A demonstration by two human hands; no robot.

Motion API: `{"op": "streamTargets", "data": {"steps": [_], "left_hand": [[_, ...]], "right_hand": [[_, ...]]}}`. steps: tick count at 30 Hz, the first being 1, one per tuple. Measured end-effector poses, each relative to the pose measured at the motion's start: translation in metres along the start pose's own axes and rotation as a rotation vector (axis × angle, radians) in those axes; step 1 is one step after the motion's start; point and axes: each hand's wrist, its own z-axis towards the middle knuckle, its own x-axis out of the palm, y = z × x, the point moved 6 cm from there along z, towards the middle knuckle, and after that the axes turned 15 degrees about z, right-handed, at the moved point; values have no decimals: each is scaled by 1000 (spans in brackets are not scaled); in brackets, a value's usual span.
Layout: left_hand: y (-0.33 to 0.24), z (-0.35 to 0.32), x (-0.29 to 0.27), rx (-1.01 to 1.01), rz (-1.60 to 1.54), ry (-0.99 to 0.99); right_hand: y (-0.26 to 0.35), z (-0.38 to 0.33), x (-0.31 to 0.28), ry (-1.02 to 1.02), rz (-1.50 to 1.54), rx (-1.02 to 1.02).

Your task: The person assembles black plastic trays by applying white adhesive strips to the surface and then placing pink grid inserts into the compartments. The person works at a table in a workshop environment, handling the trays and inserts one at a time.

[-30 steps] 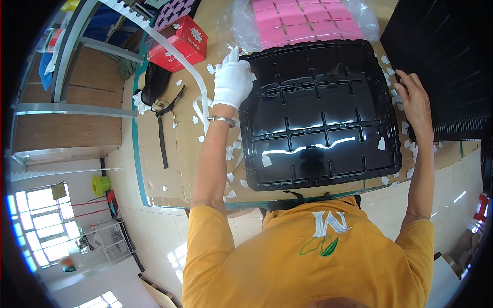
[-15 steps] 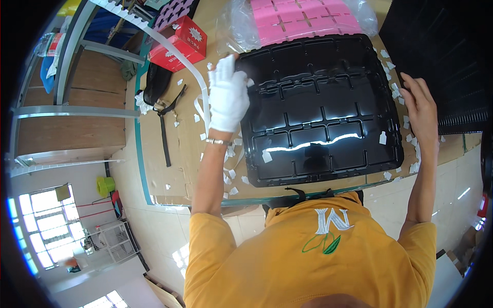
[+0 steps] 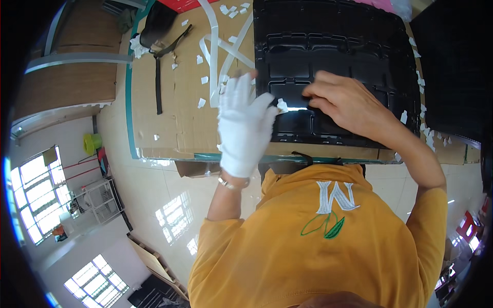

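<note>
A large black moulded plastic tray (image 3: pixel 336 54) lies on the cardboard-covered table in front of me. My left hand (image 3: pixel 244 126), in a white glove, is over its near left edge with fingers spread. A small white paper scrap (image 3: pixel 282 106) is close by its thumb; whether the two touch I cannot tell. Bare and loosely bent, my right hand (image 3: pixel 354 105) hovers above the tray's near part, fingertips pointing left toward that scrap. Nothing shows between its fingers. Another white scrap (image 3: pixel 404 117) lies near the tray's right side.
White strips (image 3: pixel 214 56) curl over the cardboard (image 3: pixel 179 123) left of the tray, among several scattered scraps. A black strap (image 3: pixel 158 84) lies farther left. A red box (image 3: pixel 179 4) is cut off at the top. Dark ribbed material (image 3: pixel 452 72) stands at the right.
My left hand has come down and nearer, its fingers spreading. The right hand has moved from the tray's right side inward over it. The whole view has shifted toward the table's near edge.
</note>
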Motion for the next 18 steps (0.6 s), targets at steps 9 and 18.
{"op": "streamTargets", "data": {"steps": [9,18], "left_hand": [[-8,9,27,107,38,60],[-9,6,23,64,64,112]], "right_hand": [[12,-5,-20,-144,-6,-23],[-4,-50,-42,-296,101,0]]}}
